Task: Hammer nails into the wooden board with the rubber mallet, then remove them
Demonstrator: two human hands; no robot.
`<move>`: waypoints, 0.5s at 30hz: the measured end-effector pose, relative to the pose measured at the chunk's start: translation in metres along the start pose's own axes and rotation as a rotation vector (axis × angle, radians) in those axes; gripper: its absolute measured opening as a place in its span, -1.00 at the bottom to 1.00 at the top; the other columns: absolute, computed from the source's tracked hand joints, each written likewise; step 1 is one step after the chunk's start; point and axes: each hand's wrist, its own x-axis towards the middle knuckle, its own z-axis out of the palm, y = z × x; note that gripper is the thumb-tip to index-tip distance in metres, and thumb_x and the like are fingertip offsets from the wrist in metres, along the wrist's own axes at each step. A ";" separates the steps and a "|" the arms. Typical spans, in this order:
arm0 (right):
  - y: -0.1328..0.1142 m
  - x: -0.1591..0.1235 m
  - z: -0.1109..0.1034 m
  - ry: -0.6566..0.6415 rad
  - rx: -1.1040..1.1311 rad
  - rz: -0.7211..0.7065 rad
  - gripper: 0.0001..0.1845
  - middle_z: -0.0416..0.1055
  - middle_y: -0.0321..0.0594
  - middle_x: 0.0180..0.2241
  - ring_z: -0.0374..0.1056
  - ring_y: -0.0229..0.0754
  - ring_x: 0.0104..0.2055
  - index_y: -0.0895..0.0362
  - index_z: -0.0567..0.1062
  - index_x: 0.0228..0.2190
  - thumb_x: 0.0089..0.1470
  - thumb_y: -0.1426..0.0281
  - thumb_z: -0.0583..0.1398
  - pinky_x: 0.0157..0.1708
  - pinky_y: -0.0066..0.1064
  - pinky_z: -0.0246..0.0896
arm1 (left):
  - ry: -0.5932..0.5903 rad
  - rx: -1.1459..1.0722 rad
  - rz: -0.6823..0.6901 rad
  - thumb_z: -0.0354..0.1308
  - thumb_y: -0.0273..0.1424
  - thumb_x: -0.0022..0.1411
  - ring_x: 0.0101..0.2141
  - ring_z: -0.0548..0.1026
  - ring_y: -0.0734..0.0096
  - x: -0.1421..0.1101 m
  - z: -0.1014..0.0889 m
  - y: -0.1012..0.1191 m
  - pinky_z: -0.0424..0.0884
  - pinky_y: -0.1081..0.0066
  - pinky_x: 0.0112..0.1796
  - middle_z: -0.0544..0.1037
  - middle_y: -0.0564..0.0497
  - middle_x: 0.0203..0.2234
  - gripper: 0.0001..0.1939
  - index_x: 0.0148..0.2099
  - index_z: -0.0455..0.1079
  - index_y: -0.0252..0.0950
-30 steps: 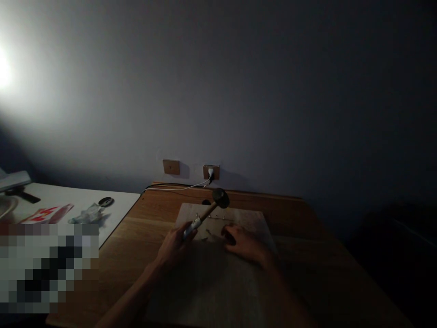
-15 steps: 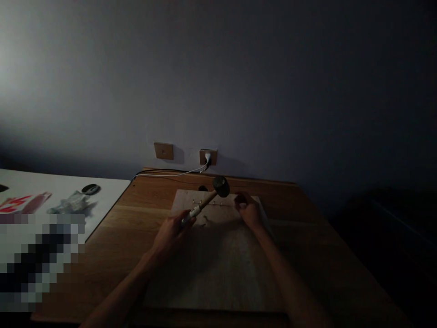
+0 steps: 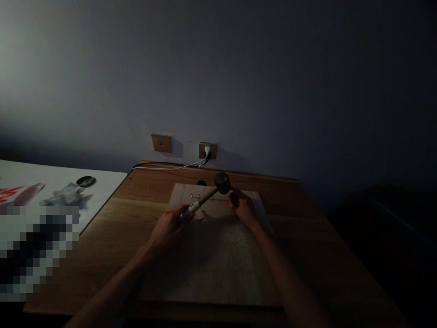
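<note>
My left hand (image 3: 174, 226) is wrapped round the pale handle of a mallet (image 3: 222, 182), whose dark head points up and to the right above a wooden board (image 3: 208, 273). Close to that head, at the board's far right, my right hand (image 3: 243, 207) has its fingers pinched together near the surface. Whatever lies between those fingers is too dark and small to make out. Several small metal hooks or nails (image 3: 195, 196) stand in a row along the board's far part. A few small loose pieces (image 3: 202, 216) lie just nearer than the row.
The board rests on a wooden table (image 3: 327, 241) against a wall. Behind it, a wall socket (image 3: 208, 151) holds a plug with cables (image 3: 164, 168) running left. On a white table (image 3: 105, 182) at left are a crumpled clear bag (image 3: 66, 196), a dark round object (image 3: 86, 181) and a red-and-white packet (image 3: 20, 193).
The mallet head has come closer to my right hand, which has shifted slightly left along the row. The whole view has tilted a little.
</note>
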 end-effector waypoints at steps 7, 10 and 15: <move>0.000 0.000 0.000 -0.004 0.016 0.046 -0.55 0.60 -0.27 -0.32 0.54 -0.14 -0.30 0.01 0.46 0.02 0.05 0.42 0.23 -0.21 -0.30 0.43 | -0.001 -0.002 -0.015 -0.05 -0.08 0.40 -0.44 0.54 0.33 0.000 0.000 -0.001 0.17 0.49 -0.45 0.58 0.01 -0.44 -0.58 -0.05 0.47 -0.26; 0.001 0.000 -0.001 0.006 0.016 0.087 -0.54 0.60 -0.28 -0.34 0.53 -0.14 -0.33 0.01 0.46 0.01 0.03 0.40 0.26 -0.25 -0.32 0.42 | 0.003 -0.022 -0.004 -0.04 -0.08 0.40 -0.45 0.53 0.35 0.000 -0.001 0.000 0.18 0.49 -0.44 0.57 0.02 -0.45 -0.58 -0.04 0.47 -0.27; -0.002 0.000 -0.002 -0.011 0.051 0.115 -0.54 0.59 -0.31 -0.38 0.51 -0.18 -0.36 0.01 0.46 -0.01 0.00 0.42 0.26 -0.28 -0.36 0.41 | -0.004 -0.039 0.004 -0.05 -0.10 0.40 -0.42 0.53 0.34 0.000 -0.001 0.002 0.20 0.48 -0.42 0.58 0.01 -0.42 -0.58 -0.02 0.47 -0.27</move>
